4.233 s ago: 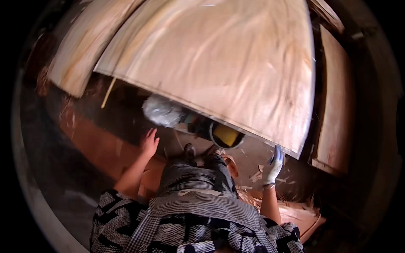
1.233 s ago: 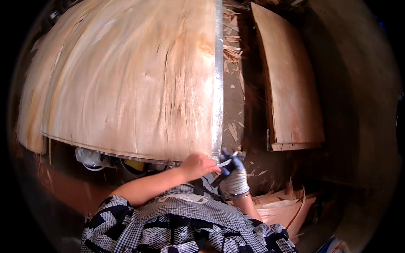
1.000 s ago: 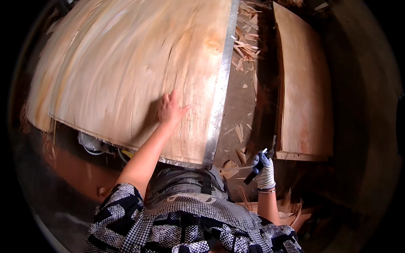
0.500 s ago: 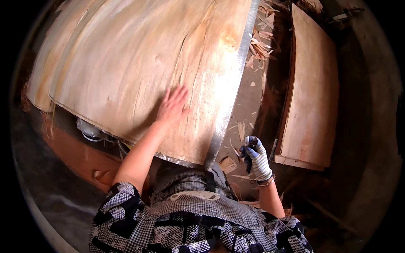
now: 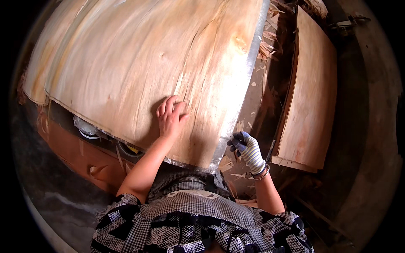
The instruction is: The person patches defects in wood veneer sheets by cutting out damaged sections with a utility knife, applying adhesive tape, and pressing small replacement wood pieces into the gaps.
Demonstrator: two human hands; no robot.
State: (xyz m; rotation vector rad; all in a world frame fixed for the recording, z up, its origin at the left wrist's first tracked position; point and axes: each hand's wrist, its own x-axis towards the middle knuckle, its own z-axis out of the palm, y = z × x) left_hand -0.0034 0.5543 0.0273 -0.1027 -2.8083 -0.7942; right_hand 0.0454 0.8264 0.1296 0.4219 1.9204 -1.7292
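Note:
A wide sheet of pale wood veneer (image 5: 139, 76) with long grain lines and a dark crack lies over the worktable, whose metal edge strip (image 5: 241, 103) runs along the right. My bare left hand (image 5: 171, 120) rests on the veneer near the crack, fingers apart and slightly bent, holding nothing. Just beyond the metal edge, my right hand (image 5: 249, 152) wears a striped glove with dark fingertips. Its fingers are curled together; a small dark thing seems to be among them, but its kind cannot be made out.
On the right stands a stack of cut wood sheets (image 5: 310, 97). Wood scraps (image 5: 265, 50) litter the floor between stack and table. Beneath the table's left side are a white plastic bag (image 5: 86, 127) and an orange-brown panel (image 5: 84, 158).
My left hand has slid a little toward me and its fingers have bent. My right hand has moved left, closer to the table's metal edge. The view has shifted slightly.

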